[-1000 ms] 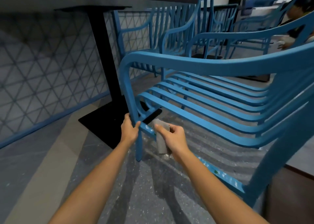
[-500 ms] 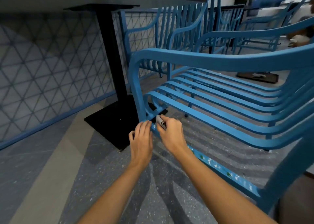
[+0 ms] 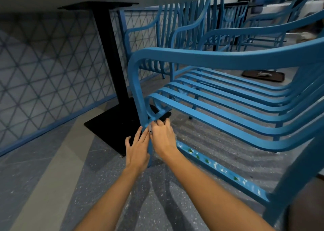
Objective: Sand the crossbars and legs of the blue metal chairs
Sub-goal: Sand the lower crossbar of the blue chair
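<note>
A blue metal chair [image 3: 228, 58] with a slatted seat fills the right side of the head view. Its front leg [image 3: 140, 97] runs down from the armrest bend. My left hand [image 3: 137, 149] lies against that leg with straight fingers, just left of it. My right hand [image 3: 162, 136] is curled around the leg at the joint with the side crossbar [image 3: 219, 167] and grips a small grey piece of sandpaper [image 3: 150, 130], mostly hidden under the fingers. The crossbar shows pale scuffed patches and green flecks along its top.
A black table pedestal [image 3: 112, 55] on a square base [image 3: 112, 125] stands just left of the leg. Several more blue chairs [image 3: 175, 25] stand behind. A mesh fence [image 3: 43, 69] lines the left side. A dark tray [image 3: 263, 75] lies on the floor beyond.
My right hand slid up the crossbar to the front leg with the sandpaper. My left hand let go of the leg and now lies flat against it, lower down.
</note>
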Tool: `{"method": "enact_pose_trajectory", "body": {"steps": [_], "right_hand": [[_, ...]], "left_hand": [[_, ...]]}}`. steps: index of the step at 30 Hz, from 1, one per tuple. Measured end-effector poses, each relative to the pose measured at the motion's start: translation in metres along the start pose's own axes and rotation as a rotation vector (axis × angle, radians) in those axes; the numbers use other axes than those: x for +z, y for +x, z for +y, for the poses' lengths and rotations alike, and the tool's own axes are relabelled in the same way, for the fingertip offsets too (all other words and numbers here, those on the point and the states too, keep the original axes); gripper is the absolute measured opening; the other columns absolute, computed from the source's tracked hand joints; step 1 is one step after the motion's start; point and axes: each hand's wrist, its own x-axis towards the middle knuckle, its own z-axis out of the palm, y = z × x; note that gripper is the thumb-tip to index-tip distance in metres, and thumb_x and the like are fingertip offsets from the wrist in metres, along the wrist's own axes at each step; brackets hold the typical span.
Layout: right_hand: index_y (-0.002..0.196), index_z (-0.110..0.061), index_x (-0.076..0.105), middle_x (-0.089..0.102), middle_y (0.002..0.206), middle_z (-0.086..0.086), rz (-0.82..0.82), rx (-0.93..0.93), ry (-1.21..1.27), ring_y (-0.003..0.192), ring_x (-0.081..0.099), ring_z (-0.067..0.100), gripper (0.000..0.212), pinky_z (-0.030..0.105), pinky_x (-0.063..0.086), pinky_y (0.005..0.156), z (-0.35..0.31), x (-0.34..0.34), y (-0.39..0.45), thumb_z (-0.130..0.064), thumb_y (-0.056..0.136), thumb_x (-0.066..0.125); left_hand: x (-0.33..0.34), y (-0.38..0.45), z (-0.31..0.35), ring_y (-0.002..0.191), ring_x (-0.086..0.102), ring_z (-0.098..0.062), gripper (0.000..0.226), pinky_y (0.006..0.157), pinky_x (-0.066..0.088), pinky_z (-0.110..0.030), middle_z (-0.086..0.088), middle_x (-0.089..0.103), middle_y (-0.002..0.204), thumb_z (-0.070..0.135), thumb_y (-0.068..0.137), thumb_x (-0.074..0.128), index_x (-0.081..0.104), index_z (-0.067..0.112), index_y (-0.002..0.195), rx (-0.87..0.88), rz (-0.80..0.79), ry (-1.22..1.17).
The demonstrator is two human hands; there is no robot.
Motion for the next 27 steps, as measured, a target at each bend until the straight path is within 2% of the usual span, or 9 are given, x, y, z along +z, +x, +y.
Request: {"method": "enact_pose_trajectory", "body": {"steps": [3, 11, 19, 21, 23, 27], "right_hand": [[0.135, -0.006, 0.045, 0.052, 0.135, 0.012, 0.009, -0.001, -0.043, 0.133, 0.030, 0.036, 0.038, 0.038, 0.035, 0.104, -0.002, 0.006, 0.000, -0.013, 0.098, 0.045], [0.140, -0.002, 0.038, 0.051, 0.137, 0.016, -0.038, 0.001, -0.163, 0.135, 0.029, 0.038, 0.047, 0.039, 0.033, 0.106, 0.005, 0.011, -0.010, -0.014, 0.096, 0.047], [0.143, 0.003, 0.032, 0.051, 0.136, 0.017, -0.019, -0.041, -0.260, 0.127, 0.035, 0.034, 0.052, 0.037, 0.037, 0.099, 0.016, 0.012, -0.028, -0.012, 0.096, 0.046], [0.141, 0.004, 0.034, 0.052, 0.134, 0.017, -0.033, -0.042, -0.292, 0.125, 0.036, 0.034, 0.052, 0.037, 0.037, 0.098, 0.017, 0.009, -0.031, -0.013, 0.094, 0.051], [0.134, 0.003, 0.042, 0.056, 0.127, 0.016, -0.043, -0.038, -0.319, 0.119, 0.039, 0.032, 0.045, 0.036, 0.038, 0.094, 0.016, 0.005, -0.033, -0.014, 0.094, 0.050], [0.117, -0.006, 0.058, 0.064, 0.113, 0.012, -0.087, 0.048, -0.335, 0.118, 0.041, 0.031, 0.026, 0.035, 0.038, 0.092, 0.009, -0.010, -0.028, -0.017, 0.096, 0.048]], "left_hand": [[0.000, -0.001, -0.002, 0.149, -0.003, -0.011, 0.087, 0.115, 0.014, -0.047, 0.012, 0.010, 0.161, 0.004, 0.082, 0.057, 0.012, 0.024, 0.154, 0.003, 0.017, -0.081], [0.002, 0.000, 0.001, 0.149, -0.003, -0.012, 0.090, 0.113, 0.014, -0.048, 0.013, -0.003, 0.162, 0.003, 0.084, 0.053, 0.003, 0.026, 0.155, 0.003, 0.031, -0.022], [-0.002, 0.000, 0.003, 0.150, -0.006, -0.014, 0.087, 0.113, 0.014, -0.049, 0.013, -0.008, 0.162, 0.014, 0.091, 0.051, -0.008, 0.026, 0.153, 0.013, 0.021, 0.047], [-0.004, 0.000, 0.005, 0.150, -0.004, -0.014, 0.089, 0.113, 0.015, -0.049, 0.012, -0.006, 0.162, 0.014, 0.090, 0.053, -0.008, 0.026, 0.153, 0.011, 0.018, 0.049], [-0.006, 0.001, 0.006, 0.150, -0.002, -0.014, 0.091, 0.113, 0.016, -0.049, 0.013, -0.003, 0.162, 0.013, 0.088, 0.056, -0.006, 0.026, 0.153, 0.003, 0.020, 0.045], [-0.010, 0.003, 0.005, 0.148, 0.010, -0.013, 0.090, 0.111, 0.017, -0.047, 0.014, 0.018, 0.159, -0.001, 0.082, 0.053, 0.008, 0.030, 0.153, -0.038, 0.044, -0.119]]}}
